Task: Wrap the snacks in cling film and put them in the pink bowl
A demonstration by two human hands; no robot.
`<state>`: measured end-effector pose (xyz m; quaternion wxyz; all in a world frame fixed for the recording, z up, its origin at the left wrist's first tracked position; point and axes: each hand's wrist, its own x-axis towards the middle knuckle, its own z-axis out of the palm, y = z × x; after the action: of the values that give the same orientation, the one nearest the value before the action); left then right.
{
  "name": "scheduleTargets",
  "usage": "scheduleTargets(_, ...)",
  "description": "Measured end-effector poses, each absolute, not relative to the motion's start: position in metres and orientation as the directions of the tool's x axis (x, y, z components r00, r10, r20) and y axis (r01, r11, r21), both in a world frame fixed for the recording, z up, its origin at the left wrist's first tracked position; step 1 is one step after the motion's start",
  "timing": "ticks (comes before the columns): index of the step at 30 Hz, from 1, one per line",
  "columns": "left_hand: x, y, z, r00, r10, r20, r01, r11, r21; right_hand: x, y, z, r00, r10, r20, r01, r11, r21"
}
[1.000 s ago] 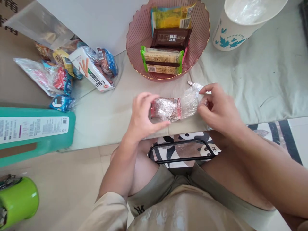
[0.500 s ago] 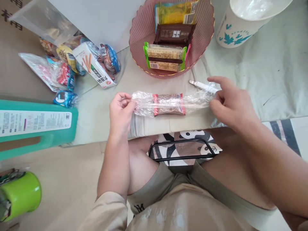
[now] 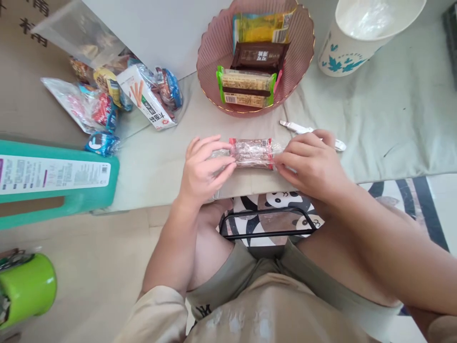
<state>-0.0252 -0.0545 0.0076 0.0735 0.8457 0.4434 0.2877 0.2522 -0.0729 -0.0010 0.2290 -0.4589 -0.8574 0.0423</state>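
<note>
A brown snack packet with red ends [image 3: 253, 153] lies on the cloth-covered table before me, wrapped in clear plastic film [image 3: 250, 159]. At its left end is my left hand [image 3: 205, 164], its thumb and index fingertips together on the film and the other fingers spread. My right hand [image 3: 314, 162] pinches the film at the packet's right end, fingers bent close together. Much of the film's two ends is hidden by my fingers. Just behind my right hand lies a white cutter-like tool [image 3: 298, 127], partly covered by it.
A pink glass bowl [image 3: 203, 81] with several packaged snacks stands behind the packet. To its right is a white paper bucket [image 3: 342, 52] with clear plastic inside. At left are bagged snacks, a snack box [image 3: 144, 97] and a green jug [image 3: 89, 200]. A lime bin [image 3: 34, 288] stands below.
Both hands have moved inward along the film to the packet's ends. The film, stretched out wide before, is now gathered close to the packet, and more of the white tool shows.
</note>
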Motion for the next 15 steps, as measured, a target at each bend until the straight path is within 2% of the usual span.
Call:
scheduleTargets(2, -0.026, -0.056, 0.012, 0.432, 0.721, 0.542, 0.638, -0.669, 0.381, 0.254, -0.073, 0.001, -0.519, 0.758, 0.396, 0.724, 0.636, -0.268)
scheduleTargets(4, -0.027, -0.06, 0.018, 0.4, 0.696, 0.596, 0.587, -0.694, 0.417, 0.255, -0.074, 0.003, -0.572, 0.706, 0.418, 0.661, 0.698, -0.274)
scheduleTargets(7, -0.025, -0.063, 0.021, 0.265, 0.788, 0.556, 0.606, -0.585, 0.539, 0.251, -0.079, 0.005, -0.528, 0.697, 0.485, 0.669, 0.693, -0.268)
scheduleTargets(9, -0.022, -0.062, 0.017, 0.142, 0.855, 0.499, 0.618, -0.47, 0.63, 0.245, -0.082, 0.005, -0.347, 0.716, 0.606, 0.773, 0.584, -0.247)
scheduleTargets(11, -0.018, -0.056, 0.011, 0.04, 0.892, 0.449, 0.575, -0.388, 0.72, 0.237, -0.085, 0.005, -0.204, 0.681, 0.703, 0.84, 0.491, -0.232)
scheduleTargets(13, -0.015, -0.047, 0.004, -0.035, 0.908, 0.418, 0.496, -0.347, 0.796, 0.228, -0.088, 0.005, -0.23, 0.643, 0.731, 0.819, 0.534, -0.212)
scheduleTargets(15, -0.012, -0.034, -0.001, -0.088, 0.906, 0.413, 0.432, -0.339, 0.836, 0.219, -0.09, 0.006, -0.34, 0.587, 0.735, 0.725, 0.661, -0.192)
